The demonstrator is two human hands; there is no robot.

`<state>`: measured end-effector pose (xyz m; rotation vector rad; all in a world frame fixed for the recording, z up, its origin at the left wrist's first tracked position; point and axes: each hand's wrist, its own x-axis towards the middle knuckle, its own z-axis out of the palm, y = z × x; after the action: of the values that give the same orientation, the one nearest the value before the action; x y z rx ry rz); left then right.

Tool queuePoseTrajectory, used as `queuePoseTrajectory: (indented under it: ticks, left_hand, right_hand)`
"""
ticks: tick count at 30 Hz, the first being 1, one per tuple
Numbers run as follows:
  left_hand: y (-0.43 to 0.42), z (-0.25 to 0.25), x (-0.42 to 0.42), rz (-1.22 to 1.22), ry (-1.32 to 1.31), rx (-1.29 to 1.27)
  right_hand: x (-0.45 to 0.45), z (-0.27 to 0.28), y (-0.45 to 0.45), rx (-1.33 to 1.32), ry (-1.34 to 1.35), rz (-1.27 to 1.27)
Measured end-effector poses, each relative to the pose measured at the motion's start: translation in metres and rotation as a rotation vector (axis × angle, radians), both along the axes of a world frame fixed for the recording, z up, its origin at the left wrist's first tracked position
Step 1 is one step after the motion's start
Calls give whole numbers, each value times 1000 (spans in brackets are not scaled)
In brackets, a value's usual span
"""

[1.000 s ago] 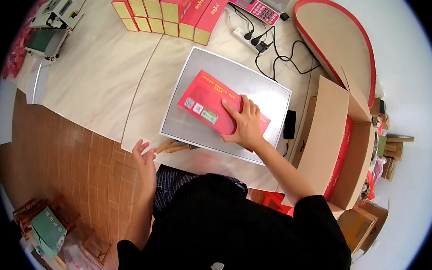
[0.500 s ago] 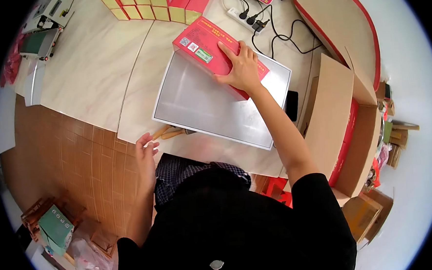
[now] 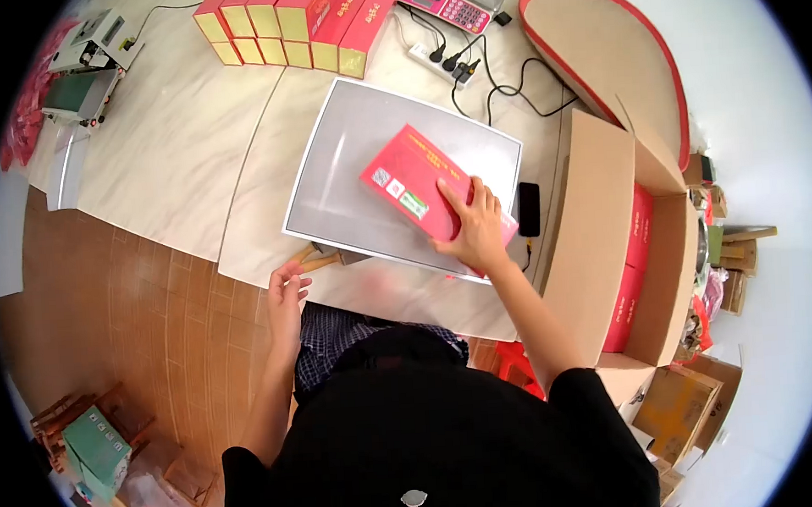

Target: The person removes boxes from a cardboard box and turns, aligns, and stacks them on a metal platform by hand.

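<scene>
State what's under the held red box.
Below the red box is the grey panel, its surface showing beside the box. The part directly beneath is covered by the box and right hand; whether anything lies there, or box and panel touch, can't be seen.

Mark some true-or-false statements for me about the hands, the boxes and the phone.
1. The right hand holds a red box. True.
2. The left hand holds the phone. False: the phone lies on the table beside the metal plate.
3. Other red boxes are stacked two high. True.
4. The cardboard carton is closed. False: it is open, with red boxes inside.
5. Wooden handles lie near the left hand. True.
</scene>
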<state>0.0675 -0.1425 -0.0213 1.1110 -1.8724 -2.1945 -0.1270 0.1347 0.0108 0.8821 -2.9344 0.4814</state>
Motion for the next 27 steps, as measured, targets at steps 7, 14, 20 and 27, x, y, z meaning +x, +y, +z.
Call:
queuePoseTrajectory:
  ticks: [7,14,20,27]
  left_hand:
    - [-3,1,-17,43,83,51]
    - [24,40,-64,-241,190,109]
    - [110,86,-96,-827,358,489]
    - [126,95,-117,-971,323,451]
  right_hand:
    - [77,13,46,89,-105,-150]
    - [111,62,85,-1202,-1089,-439]
    - [129,30,59,-2132,-1311,-275]
    - [128,43,28,-2217,-1145,-361]
